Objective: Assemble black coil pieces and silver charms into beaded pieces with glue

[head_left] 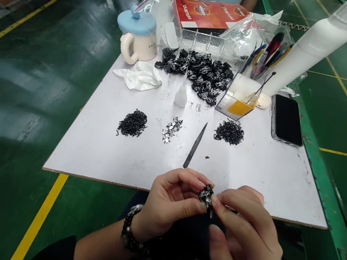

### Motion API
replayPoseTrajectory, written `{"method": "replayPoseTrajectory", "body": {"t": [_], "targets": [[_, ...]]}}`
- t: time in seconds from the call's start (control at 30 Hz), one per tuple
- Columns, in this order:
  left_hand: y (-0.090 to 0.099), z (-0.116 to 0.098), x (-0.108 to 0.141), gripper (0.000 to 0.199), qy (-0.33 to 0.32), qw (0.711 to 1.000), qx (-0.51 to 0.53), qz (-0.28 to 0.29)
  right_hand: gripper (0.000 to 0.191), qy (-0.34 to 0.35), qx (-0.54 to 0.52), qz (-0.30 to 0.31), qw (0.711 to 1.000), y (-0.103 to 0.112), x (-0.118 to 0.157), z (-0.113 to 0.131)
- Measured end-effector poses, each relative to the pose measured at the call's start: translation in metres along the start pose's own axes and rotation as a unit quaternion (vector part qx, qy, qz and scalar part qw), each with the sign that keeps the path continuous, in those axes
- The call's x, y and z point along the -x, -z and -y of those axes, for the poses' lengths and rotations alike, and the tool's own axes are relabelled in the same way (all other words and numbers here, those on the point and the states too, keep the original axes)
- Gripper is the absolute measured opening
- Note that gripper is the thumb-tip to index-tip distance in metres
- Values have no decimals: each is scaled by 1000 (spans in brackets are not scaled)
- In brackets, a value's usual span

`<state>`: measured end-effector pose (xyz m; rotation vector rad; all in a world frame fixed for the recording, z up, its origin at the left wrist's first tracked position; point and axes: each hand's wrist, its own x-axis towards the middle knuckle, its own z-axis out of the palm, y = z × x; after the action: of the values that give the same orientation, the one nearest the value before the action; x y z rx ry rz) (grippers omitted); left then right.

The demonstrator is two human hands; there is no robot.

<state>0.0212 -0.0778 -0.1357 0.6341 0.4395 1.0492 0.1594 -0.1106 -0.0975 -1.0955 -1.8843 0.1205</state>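
My left hand pinches a small black part with silver metal pieces between thumb and fingers, just off the table's front edge. My right hand meets the same part from the right. Its curled fingers press on the part's side, while its thumb is held apart below. On the tabletop beyond lie black pointed tweezers. Around them are a heap of small black curved pieces, a similar heap to the right, and some tiny silver metal pieces. The part's far side is hidden by my fingers.
A large pile of black-and-silver parts is at the back, behind a small nozzle bottle. Nearby stand a lidded mug, crumpled tissue, a tool holder, a tall white bottle and a phone. Someone sits opposite.
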Motion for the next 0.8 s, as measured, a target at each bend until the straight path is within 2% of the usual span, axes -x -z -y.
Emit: {"method": "replayPoseTrajectory", "body": {"t": [0.4, 0.67, 0.8], "targets": [[-2, -3, 2, 30, -39, 999, -34, 5, 23, -4, -39, -33, 999, -8, 5, 0], [-2, -4, 0, 27, -49, 998, -39, 6, 26, 4, -43, -50, 998, -10, 6, -5], [-3, -4, -2, 25, -34, 999, -32, -12, 29, -53, -114, -19, 992, -5, 5, -13]]}}
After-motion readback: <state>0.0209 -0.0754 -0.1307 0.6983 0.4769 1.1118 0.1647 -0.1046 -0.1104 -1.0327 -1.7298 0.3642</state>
